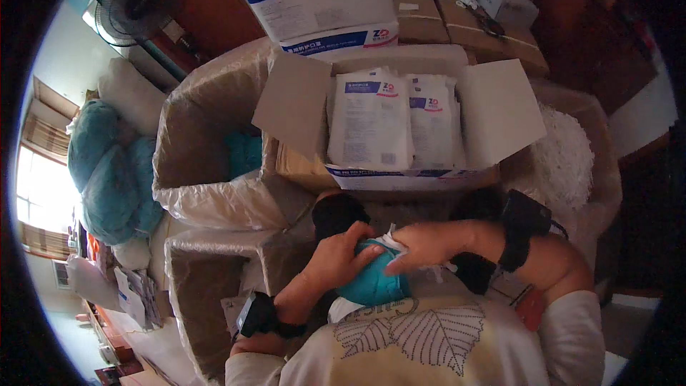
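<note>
In front of my chest, my left hand (339,253) is closed on the left side of a bundle of teal face masks (376,282), its fingers and thumb wrapped over the upper edge. The bundle looks folded and tilted; I cannot tell how many masks it has. My right hand (423,244) grips its upper right corner, where some crumpled white material (392,237) shows between the hands. Just beyond them stands an open white carton (407,180), flaps spread, with white printed mask packets (370,125) standing upright inside.
To the left are two plastic-lined boxes, the far one (236,196) with teal items in it, the near one (187,243) beside my left forearm. A lined container of white strands (563,161) stands right. Closed cartons (321,3) are stacked behind. Teal bags (107,171) lie far left.
</note>
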{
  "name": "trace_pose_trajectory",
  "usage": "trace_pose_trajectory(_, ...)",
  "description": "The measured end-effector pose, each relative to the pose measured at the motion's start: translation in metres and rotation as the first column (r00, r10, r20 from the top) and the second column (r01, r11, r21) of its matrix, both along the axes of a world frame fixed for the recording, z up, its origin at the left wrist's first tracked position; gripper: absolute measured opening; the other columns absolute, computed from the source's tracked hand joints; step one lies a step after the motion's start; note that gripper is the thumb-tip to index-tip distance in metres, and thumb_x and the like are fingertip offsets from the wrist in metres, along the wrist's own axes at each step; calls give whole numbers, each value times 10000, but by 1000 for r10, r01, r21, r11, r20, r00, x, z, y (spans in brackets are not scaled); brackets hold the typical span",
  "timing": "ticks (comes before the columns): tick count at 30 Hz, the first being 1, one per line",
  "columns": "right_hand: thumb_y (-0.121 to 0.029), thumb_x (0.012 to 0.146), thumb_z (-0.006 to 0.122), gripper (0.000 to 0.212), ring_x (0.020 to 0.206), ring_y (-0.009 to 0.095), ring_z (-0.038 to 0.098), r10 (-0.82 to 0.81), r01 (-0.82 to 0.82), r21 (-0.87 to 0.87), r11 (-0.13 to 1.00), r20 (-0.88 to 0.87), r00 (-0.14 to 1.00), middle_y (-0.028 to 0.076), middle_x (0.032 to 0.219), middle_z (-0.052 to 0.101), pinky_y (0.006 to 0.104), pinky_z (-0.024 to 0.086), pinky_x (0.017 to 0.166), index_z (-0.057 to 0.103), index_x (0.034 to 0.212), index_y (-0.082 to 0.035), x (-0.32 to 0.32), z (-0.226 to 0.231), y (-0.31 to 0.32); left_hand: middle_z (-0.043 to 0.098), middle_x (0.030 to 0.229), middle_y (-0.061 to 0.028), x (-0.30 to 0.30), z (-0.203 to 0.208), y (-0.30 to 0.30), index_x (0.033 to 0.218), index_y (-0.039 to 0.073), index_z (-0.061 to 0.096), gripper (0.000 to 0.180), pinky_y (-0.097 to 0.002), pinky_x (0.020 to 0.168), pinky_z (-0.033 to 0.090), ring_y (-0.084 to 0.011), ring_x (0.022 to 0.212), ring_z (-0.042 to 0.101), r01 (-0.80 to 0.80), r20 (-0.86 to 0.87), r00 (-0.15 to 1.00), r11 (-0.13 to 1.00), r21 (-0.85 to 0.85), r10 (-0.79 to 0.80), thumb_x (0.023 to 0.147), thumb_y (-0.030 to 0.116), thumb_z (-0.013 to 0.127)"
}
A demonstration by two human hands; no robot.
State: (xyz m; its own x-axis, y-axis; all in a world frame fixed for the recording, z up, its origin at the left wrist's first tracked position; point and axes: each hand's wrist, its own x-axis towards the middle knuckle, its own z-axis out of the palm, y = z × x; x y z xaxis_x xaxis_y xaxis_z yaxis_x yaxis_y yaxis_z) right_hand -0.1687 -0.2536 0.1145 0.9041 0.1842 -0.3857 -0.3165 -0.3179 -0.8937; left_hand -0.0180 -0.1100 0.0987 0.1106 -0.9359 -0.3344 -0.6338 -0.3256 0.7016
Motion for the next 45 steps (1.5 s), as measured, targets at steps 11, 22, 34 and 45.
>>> trace_pose_trajectory(11, -166, 773, 516, 236, 867, 337, 570, -216, 301, -596, 744, 212, 953, 193, 891, 578, 370, 459, 722, 528, 966, -33, -17, -20, 8, 567, 920, -168, -17, -15, 16, 995, 25, 534, 318, -368, 747, 448, -319, 866, 563, -272, -62, 962, 930, -247, 265, 808, 279, 574)
trace_pose_trajectory(22, -206, 881, 413, 155, 691, 126, 443, -625, 456, 876, -154, -444, 642, -5, 711, 442, 232, 361, 694, 451, 764, -113, -7, -57, 62, 582, 765, -116, -42, -60, 45, 970, 27, 584, 186, -302, 659, 431, -170, 714, 549, -394, -540, 816, 882, -259, 206, 829, 137, 533)
trace_pose_trajectory(34, -324, 884, 421, 277, 576, 114, 295, -566, 683, 695, -224, -663, 490, -32, 610, 310, 246, 272, 580, 412, 689, -126, -39, -22, 70, 581, 1045, -133, -39, -18, 49, 1086, 40, 538, 269, -311, 821, 413, -220, 968, 556, -120, -541, 837, 936, -330, -83, 824, 100, 555)
trace_pose_trajectory(45, -343, 883, 435, 261, 559, 106, 272, -454, 588, 775, -232, -621, 639, -19, 634, 325, 245, 236, 544, 411, 724, -137, -73, -39, 61, 598, 999, -82, -50, -20, 16, 1037, 49, 561, 214, -305, 767, 439, -205, 901, 572, -87, -655, 748, 963, -253, -104, 846, 145, 550)
